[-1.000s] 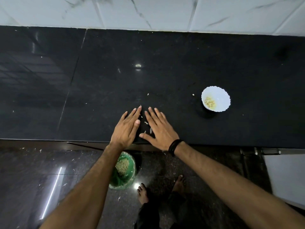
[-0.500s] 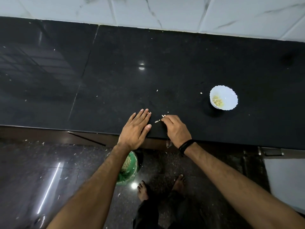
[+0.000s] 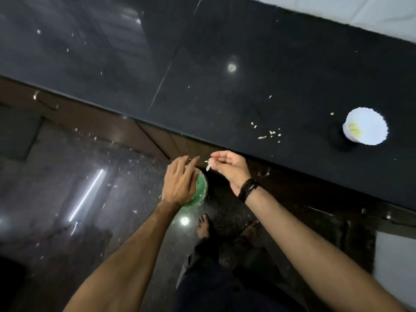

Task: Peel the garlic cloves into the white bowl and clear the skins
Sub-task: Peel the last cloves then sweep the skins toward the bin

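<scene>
A white scalloped bowl (image 3: 367, 126) with peeled garlic cloves in it stands on the black counter (image 3: 225, 52) at the right. A few garlic skin bits (image 3: 270, 133) lie on the counter near its front edge. My right hand (image 3: 229, 167) is off the counter edge and pinches pale garlic skins (image 3: 208, 165) in its fingertips. My left hand (image 3: 180, 183) hovers with straight fingers over a green bin (image 3: 201, 189) on the floor, which it mostly hides.
Small skin flecks are scattered over the counter's left part (image 3: 67, 50) and on the dark glossy floor (image 3: 90, 176). My bare feet (image 3: 203, 226) stand right of the bin. Brown cabinet fronts (image 3: 157, 136) run under the counter.
Both hands have left the counter top and moved down over the bin. My right hand has carried pinched skins off the edge. The view has tilted and swung left.
</scene>
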Demonstrator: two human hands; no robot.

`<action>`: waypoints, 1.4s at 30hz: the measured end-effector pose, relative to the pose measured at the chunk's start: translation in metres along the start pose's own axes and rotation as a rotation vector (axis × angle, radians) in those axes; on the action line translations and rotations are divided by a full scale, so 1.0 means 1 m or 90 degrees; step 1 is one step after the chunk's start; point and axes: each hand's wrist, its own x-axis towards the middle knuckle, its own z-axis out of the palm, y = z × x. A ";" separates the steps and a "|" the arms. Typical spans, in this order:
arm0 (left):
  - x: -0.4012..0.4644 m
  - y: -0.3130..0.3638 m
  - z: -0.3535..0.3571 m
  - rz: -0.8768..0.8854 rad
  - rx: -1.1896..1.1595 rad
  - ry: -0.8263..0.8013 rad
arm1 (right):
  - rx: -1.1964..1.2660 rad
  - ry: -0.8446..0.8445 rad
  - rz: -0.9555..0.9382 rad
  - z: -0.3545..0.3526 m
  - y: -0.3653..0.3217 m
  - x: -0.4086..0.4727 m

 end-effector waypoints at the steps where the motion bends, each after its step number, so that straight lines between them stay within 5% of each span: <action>1: -0.017 -0.010 0.007 -0.041 0.003 -0.016 | -0.007 -0.014 0.036 0.015 0.020 0.005; 6: -0.071 -0.069 0.077 -0.297 -0.081 -0.186 | -0.115 -0.008 0.222 0.068 0.140 0.094; 9: -0.084 -0.098 0.121 -0.451 -0.195 -0.301 | -0.305 -0.071 0.254 0.073 0.214 0.159; 11: -0.086 -0.114 0.145 -0.556 -0.228 -0.326 | -0.379 -0.005 0.233 0.076 0.270 0.202; 15: -0.086 -0.129 0.167 -0.760 -0.327 -0.295 | -0.491 0.060 0.176 0.104 0.281 0.209; 18: -0.087 -0.133 0.181 -0.858 -0.430 -0.283 | -0.496 -0.009 0.191 0.111 0.271 0.200; 25: -0.036 -0.102 0.150 -1.077 -1.013 -0.119 | -0.422 -0.233 0.246 0.116 0.253 0.134; 28: -0.012 -0.085 0.109 -0.973 -0.805 -0.133 | -0.483 -0.194 0.226 0.098 0.223 0.115; 31: 0.006 -0.059 0.055 -0.676 -0.389 -0.082 | -0.536 -0.156 0.123 0.080 0.163 0.086; 37: 0.042 0.007 -0.013 -0.111 -0.166 0.095 | -0.447 -0.030 -0.243 0.011 0.037 0.010; 42: 0.105 0.047 -0.007 -0.007 -0.050 0.056 | -0.483 0.250 -0.475 -0.082 -0.036 0.000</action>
